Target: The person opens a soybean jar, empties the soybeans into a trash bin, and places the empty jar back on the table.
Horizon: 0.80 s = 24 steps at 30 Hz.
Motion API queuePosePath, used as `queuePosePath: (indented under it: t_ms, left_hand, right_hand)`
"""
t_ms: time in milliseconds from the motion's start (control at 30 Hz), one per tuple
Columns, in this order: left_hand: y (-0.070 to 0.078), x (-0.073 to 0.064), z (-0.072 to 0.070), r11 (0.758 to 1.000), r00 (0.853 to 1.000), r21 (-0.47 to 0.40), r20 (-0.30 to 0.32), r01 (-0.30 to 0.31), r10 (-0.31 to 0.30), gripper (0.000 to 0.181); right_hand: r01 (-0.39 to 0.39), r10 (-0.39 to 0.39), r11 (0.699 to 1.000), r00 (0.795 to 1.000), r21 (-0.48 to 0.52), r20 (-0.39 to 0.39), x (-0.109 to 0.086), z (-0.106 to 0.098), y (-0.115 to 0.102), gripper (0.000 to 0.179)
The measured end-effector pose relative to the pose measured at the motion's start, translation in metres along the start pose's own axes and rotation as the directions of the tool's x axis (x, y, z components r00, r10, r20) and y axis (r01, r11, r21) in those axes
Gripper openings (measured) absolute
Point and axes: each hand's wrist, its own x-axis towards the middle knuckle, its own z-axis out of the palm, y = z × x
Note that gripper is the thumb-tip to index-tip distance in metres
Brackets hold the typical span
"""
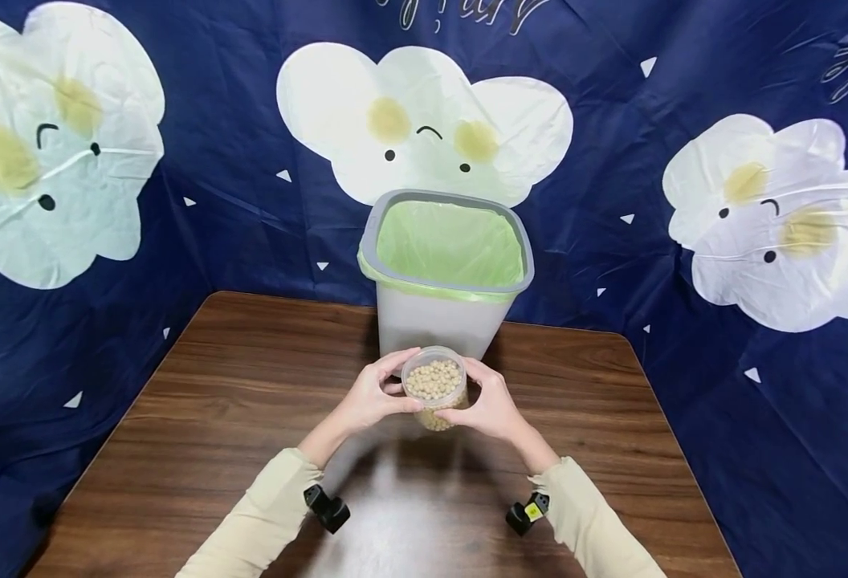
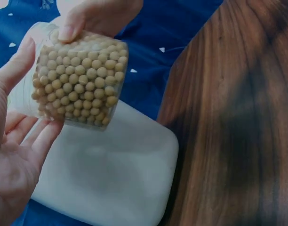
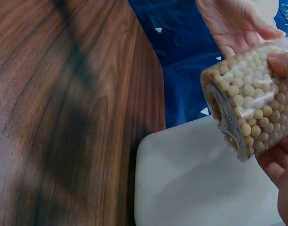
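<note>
A clear plastic jar [image 1: 436,385] full of round beige beads or beans is held up between both hands, just in front of the bin. My left hand [image 1: 372,396] grips its left side, thumb in front and fingers behind. On the opposite side my right hand [image 1: 492,405] grips it the same way. No lid covers the jar's mouth in the head view. Through the jar wall [image 2: 80,82] the left wrist view shows the packed round pieces. A label is visible on the jar's base [image 3: 226,122] in the right wrist view.
Behind the jar stands a white bin [image 1: 434,321] with a grey rim and a green liner [image 1: 449,241]. It is on a brown wooden table [image 1: 265,377]. Dark blue cloth [image 1: 236,209] with cloud prints hangs around the table's back and sides.
</note>
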Motion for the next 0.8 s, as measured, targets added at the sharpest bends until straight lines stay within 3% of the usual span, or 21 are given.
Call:
queuePosePath:
  t_ms: [167, 333, 533, 633, 700, 800]
  left_hand:
    - [-0.003, 0.001, 0.005, 0.999, 0.999, 0.039, -0.048, -0.017, 0.019, 0.071]
    - [-0.002, 0.002, 0.009, 0.998, 0.994, 0.062, -0.107, 0.006, 0.001, 0.069]
    - [0.014, -0.001, 0.016, 0.997, 0.98, 0.082, -0.198, 0.005, 0.011, 0.068]
    - [0.018, 0.0, 0.019, 0.995, 0.97, 0.097, -0.241, 0.02, 0.004, 0.069]
    - [0.016, 0.001, 0.018, 0.994, 0.971, 0.103, -0.239, 0.032, -0.007, 0.069]
    - [0.007, 0.005, 0.009, 0.997, 0.984, 0.072, -0.177, 0.033, -0.02, 0.066]
  right_hand:
    - [-0.034, 0.034, 0.999, 0.999, 0.015, -0.018, 0.0, 0.0, 0.001, 0.073]
    - [-0.042, 0.041, 0.999, 0.997, -0.003, -0.058, 0.003, 0.001, -0.007, 0.073]
    - [-0.028, 0.025, 0.999, 0.994, -0.034, -0.104, 0.009, 0.001, -0.032, 0.068]
    - [-0.047, 0.043, 0.998, 0.992, -0.034, -0.12, 0.011, 0.003, -0.031, 0.068]
    - [-0.057, 0.053, 0.998, 0.991, -0.026, -0.124, 0.011, 0.004, -0.03, 0.068]
    - [-0.082, 0.083, 0.997, 0.991, 0.016, -0.104, 0.01, 0.004, -0.028, 0.069]
